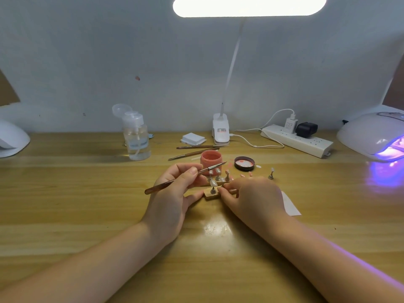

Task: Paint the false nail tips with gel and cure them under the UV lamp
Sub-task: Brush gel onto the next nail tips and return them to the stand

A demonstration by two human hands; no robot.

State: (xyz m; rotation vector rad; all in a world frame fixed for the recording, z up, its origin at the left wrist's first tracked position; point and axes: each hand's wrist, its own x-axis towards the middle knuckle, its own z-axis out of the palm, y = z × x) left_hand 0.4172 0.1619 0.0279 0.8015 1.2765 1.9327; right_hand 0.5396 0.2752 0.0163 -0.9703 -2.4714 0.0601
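My left hand (175, 191) pinches a thin brown brush (185, 178) between thumb and fingers, its tip pointing up right over the nail tips. A small wooden stand (211, 196) carries several clear false nail tips (213, 183) on little metal pegs. My right hand (251, 197) lies on the stand's right end, fingertips curled onto it. An open pink gel jar (211, 158) stands just behind, its dark lid (244, 163) lying beside it. One separate peg with a tip (271, 173) stands to the right. The UV lamp (373, 134) glows violet at the far right.
A clear pump bottle (136, 136) stands at the back left. Two spare brushes (196, 149), a stack of white pads (193, 138), a clip desk lamp (221, 130) and a power strip (299, 138) line the back. A white paper strip (289, 204) lies right of my hand. Another white lamp (11, 138) sits far left.
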